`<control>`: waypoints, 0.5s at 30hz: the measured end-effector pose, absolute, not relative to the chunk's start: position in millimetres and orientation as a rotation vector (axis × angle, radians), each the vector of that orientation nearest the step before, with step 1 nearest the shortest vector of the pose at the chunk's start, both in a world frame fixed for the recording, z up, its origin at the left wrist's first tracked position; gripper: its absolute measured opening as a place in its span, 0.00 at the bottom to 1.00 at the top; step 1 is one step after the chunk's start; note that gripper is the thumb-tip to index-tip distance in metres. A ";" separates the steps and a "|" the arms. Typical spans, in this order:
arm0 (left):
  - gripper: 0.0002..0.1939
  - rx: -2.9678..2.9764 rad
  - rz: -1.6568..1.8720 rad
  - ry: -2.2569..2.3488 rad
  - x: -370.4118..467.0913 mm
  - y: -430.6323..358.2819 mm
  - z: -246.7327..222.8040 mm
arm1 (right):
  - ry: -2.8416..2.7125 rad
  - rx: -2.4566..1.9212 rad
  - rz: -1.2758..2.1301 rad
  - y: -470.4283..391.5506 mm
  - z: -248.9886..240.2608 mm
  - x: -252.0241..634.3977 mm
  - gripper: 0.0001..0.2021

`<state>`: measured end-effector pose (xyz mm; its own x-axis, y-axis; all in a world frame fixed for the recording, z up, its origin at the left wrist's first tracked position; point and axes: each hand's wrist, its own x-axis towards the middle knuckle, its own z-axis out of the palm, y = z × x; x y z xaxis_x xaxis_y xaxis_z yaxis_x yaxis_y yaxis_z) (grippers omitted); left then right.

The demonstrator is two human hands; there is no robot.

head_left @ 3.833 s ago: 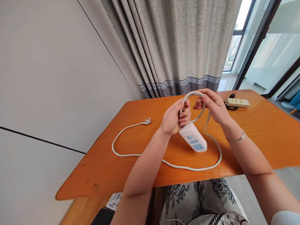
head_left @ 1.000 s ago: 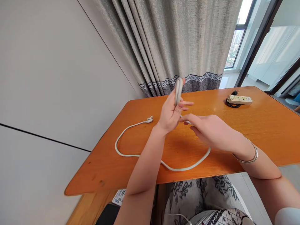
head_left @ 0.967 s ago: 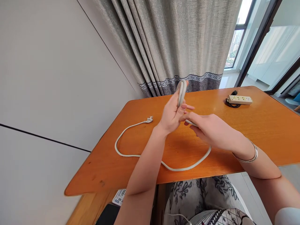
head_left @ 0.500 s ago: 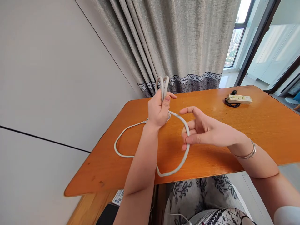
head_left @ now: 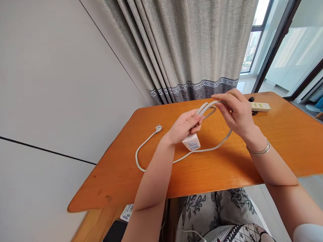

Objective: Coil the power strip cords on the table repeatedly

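Note:
A white power cord [head_left: 210, 149] runs over the wooden table in a loose curve. My left hand [head_left: 185, 126] is closed around several folded loops of it above the table. To the right, my right hand [head_left: 236, 109] pinches the same cord at the far end of the loops, and the slack hangs from it to the tabletop. Under my left hand is a white block [head_left: 192, 142] with a printed label, its upper part hidden by the fingers. The cord's plug [head_left: 158, 128] lies on the table left of my left hand, prongs pointing away.
A cream power strip [head_left: 261, 107] with a black cord rests at the table's far right, partly behind my right hand. The wooden table [head_left: 113, 181] meets a pale wall [head_left: 50, 101] on the left. A grey curtain [head_left: 202, 50] hangs behind it.
My right hand has risen and moved right, drawing the cord up to the loops. My left hand has tilted the loops rightward and lowered them. The white block and plug show more.

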<state>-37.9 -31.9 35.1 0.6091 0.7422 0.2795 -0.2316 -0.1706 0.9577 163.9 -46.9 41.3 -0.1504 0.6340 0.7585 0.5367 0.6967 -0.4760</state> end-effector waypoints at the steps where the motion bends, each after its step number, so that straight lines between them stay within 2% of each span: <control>1: 0.24 1.484 0.876 0.415 -36.7 -32.5 34.6 | -1.801 -0.901 0.127 -41.7 38.5 163.6 0.17; 3: 0.25 1.425 0.820 0.358 -34.8 -32.1 32.3 | -1.763 -0.825 0.280 -35.0 32.9 160.2 0.21; 9: 0.24 1.164 0.775 0.342 -32.1 -30.1 27.9 | -1.583 -0.662 1.144 -29.5 28.6 151.9 0.29; 12: 0.23 1.020 0.782 0.405 -32.4 -30.2 29.5 | -1.577 -0.593 1.469 -28.1 33.3 157.6 0.26; 15: 0.23 0.978 0.791 0.433 -32.5 -28.9 31.7 | -1.549 -0.534 1.655 -27.6 37.2 161.4 0.21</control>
<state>-32.5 -28.9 31.7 0.6496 0.7601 0.0170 -0.3950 0.3184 0.8617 161.4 -27.6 37.2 -0.5986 0.7736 0.2080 -0.2585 0.0592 -0.9642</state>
